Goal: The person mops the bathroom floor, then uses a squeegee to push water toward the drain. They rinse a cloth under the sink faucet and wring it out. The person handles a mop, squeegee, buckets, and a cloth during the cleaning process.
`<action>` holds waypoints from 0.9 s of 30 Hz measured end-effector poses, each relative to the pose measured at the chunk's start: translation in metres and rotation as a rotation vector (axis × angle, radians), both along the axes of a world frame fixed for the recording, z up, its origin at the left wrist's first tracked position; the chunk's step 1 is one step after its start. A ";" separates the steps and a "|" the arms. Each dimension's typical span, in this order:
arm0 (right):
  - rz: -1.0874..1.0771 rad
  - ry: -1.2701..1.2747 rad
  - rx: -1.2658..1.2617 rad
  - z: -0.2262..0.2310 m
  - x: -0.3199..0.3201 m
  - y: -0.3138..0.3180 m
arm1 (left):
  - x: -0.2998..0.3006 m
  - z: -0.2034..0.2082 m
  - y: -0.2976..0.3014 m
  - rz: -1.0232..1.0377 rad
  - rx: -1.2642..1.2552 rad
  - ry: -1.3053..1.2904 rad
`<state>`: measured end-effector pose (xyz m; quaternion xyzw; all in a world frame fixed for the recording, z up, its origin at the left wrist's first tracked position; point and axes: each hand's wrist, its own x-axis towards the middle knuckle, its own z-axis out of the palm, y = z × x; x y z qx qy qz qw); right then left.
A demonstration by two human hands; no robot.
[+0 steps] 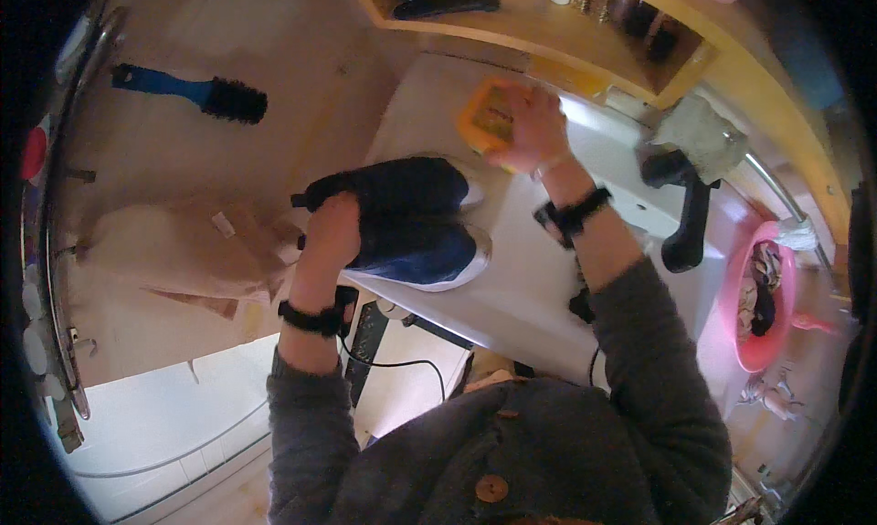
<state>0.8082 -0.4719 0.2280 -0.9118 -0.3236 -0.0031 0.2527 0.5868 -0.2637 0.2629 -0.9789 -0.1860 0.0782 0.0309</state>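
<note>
A pair of dark blue slip-on shoes with white soles (416, 224) lies side by side at the edge of the white washbasin (521, 278), toes to the right. My left hand (335, 228) is closed at their heel end, its fingertips mostly hidden among the dark fabric. Farther away and to the right, my right hand (537, 131) is wrapped round a yellow-orange container (489, 119) with a printed label, held over the back of the basin. Black bands with small devices circle both my wrists.
A black tap (685, 210) stands at the basin's right. Beyond it, a pink tub (763, 342) holds crumpled cloths. A wooden shelf (512, 36) with small items runs along the back. On the left are a blue-handled round hairbrush (192, 91) and a beige bag (183, 246).
</note>
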 end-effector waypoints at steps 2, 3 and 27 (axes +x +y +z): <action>-0.091 -0.018 0.003 -0.007 -0.026 -0.042 | -0.008 0.015 -0.027 0.031 -0.079 -0.201; -0.095 -0.060 0.051 -0.010 -0.039 -0.063 | -0.011 0.021 -0.047 -0.020 -0.186 -0.404; 0.402 0.419 0.285 0.001 -0.117 -0.234 | -0.008 -0.061 -0.230 -0.113 -1.787 -0.297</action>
